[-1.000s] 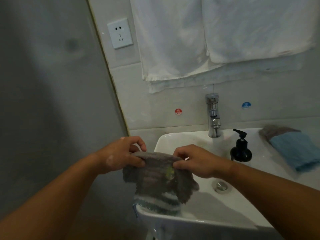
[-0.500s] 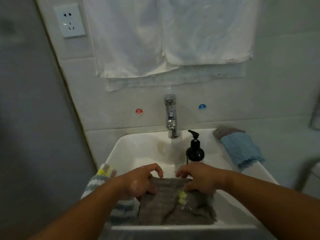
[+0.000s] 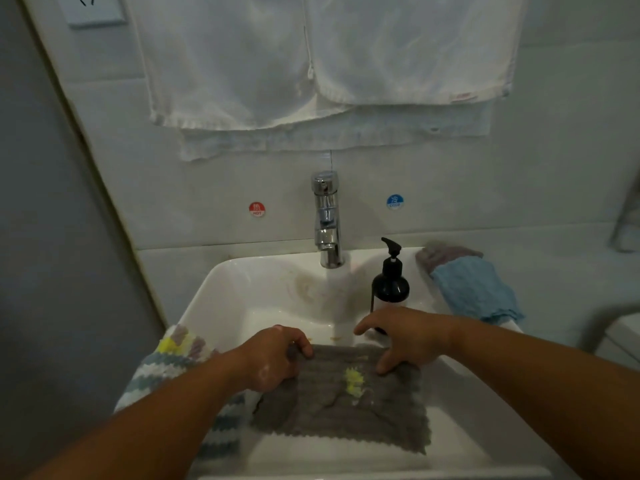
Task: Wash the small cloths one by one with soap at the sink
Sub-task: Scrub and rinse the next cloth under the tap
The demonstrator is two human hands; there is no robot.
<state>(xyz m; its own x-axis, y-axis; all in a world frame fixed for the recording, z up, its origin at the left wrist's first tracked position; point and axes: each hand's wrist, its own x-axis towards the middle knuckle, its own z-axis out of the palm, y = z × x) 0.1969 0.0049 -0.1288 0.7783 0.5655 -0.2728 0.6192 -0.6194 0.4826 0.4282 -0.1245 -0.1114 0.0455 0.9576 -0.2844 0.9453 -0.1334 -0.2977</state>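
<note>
Head view, 1 camera: grey cloth (image 3: 341,407) lies spread flat in the near part of the white sink (image 3: 242,292), its zigzag near edge just short of the front rim and its far edge under both hands. A small yellow patch (image 3: 354,381) sits on it near the middle. Left hand (image 3: 277,362) has its fingers curled onto the cloth's far-left corner and grips it, with white foam flecks on the back of the hand. Right hand (image 3: 403,339) is loose, fingers spread and pointing left above the basin, thumb tip down on the cloth's far-right edge, holding nothing. Striped cloth (image 3: 173,355) drapes over the left rim, just beside the left forearm, with the grey wall close on that side. Black soap bottle (image 3: 390,285) stands upright at the rear right, just behind the right hand, its base hidden by the hand. Blue cloth (image 3: 474,292) lies along the right rim on top of a greyish cloth (image 3: 446,252), apart from the hands. Tap (image 3: 327,220) is centred at the back, and white basin shows between it and the hands. 2 white towels (image 3: 242,64) hang on the wall above.
</note>
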